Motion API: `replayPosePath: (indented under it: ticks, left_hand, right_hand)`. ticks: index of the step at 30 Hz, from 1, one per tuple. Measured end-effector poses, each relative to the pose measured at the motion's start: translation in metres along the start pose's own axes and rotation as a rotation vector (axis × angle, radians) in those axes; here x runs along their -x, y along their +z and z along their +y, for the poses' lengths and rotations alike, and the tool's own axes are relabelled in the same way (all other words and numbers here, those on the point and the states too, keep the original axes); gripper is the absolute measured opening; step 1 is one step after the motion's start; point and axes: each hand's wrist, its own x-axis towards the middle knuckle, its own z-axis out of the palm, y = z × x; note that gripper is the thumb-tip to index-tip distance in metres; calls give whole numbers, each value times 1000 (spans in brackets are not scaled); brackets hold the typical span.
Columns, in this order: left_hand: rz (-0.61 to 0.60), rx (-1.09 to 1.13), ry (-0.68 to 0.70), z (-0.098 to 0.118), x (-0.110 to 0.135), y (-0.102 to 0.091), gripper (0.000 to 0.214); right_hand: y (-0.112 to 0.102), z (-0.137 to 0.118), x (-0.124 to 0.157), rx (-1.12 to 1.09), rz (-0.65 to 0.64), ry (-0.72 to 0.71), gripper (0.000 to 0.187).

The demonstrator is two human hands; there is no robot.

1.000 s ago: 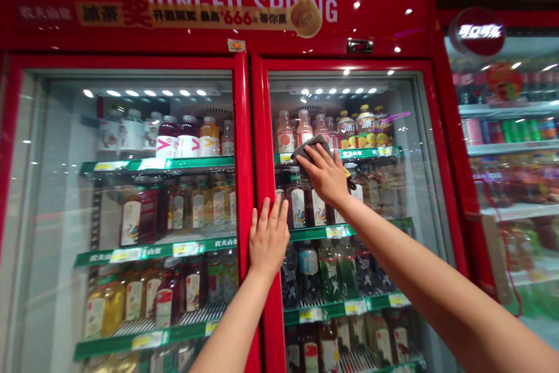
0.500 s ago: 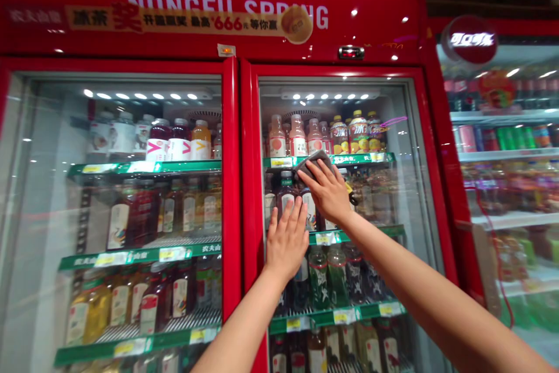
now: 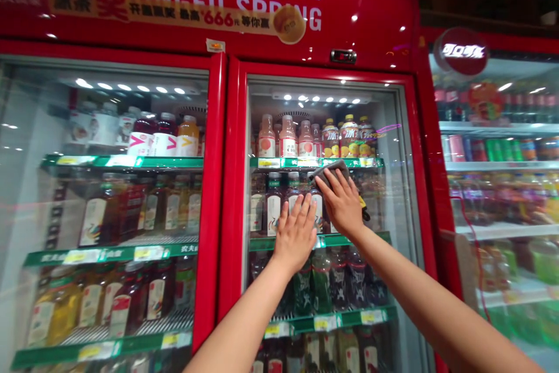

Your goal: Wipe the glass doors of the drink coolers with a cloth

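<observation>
My right hand point(image 3: 343, 201) presses a folded grey cloth point(image 3: 332, 170) against the right glass door point(image 3: 397, 204) of a red drinks fridge, its fingers spread over the cloth. A yellow and black bit of something point(image 3: 363, 209) shows beside that wrist, too small to make out. Just left and lower, my left hand point(image 3: 296, 236) lies flat on the same pane, fingers extended, holding nothing. Behind the glass stand bottles of dark drink point(image 3: 273, 201), partly hidden by my hands. The cloth overlaps the lower edge of the top shelf strip point(image 3: 283, 163).
The red door frame point(image 3: 227, 187) divides this pane from the left glass door, with shelved bottles point(image 3: 94, 213) behind it. Above sits the red sign panel point(image 3: 358, 18). Another lit drinks cooler point(image 3: 502, 166) stands on the right, with a red cord point(image 3: 468, 245) hanging in front.
Both hands have shifted right across the glass, the cloth moving along under my right hand and slightly down. The camera view has turned a little to the right.
</observation>
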Motion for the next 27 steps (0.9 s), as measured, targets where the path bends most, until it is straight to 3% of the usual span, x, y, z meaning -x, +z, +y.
replayPosePath:
  ticks: [5,9,12,14,17,20,22,25,27]
  left_hand:
    - [-14,-32,32,12,-20,15,71]
    - [-23,-35,33,16,-21,24,78]
    - [-17,-32,36,16,-19,25,80]
    - [-15,-32,37,16,-19,25,79]
    - [-9,-35,38,16,-20,25,78]
    - [0,-38,40,16,-20,26,79]
    - [-4,-38,40,17,-20,26,80]
    - [-23,-33,34,17,-20,26,81]
    - [-33,-27,31,18,-20,25,81]
  right_hand:
    - [-7,38,-38,6,15,59,55]
    - [-7,53,-9,14,106,210,56]
    - [-4,39,21,6,128,238,60]
    - [-3,29,26,-8,93,185,61]
    - [-4,28,7,-35,49,96,57]
    - [-9,53,-20,-43,77,108,53]
    - [-11,73,-24,-33,120,173,52]
    - [-11,91,1,-11,207,312,55]
    - [-10,88,26,-1,243,362,57]
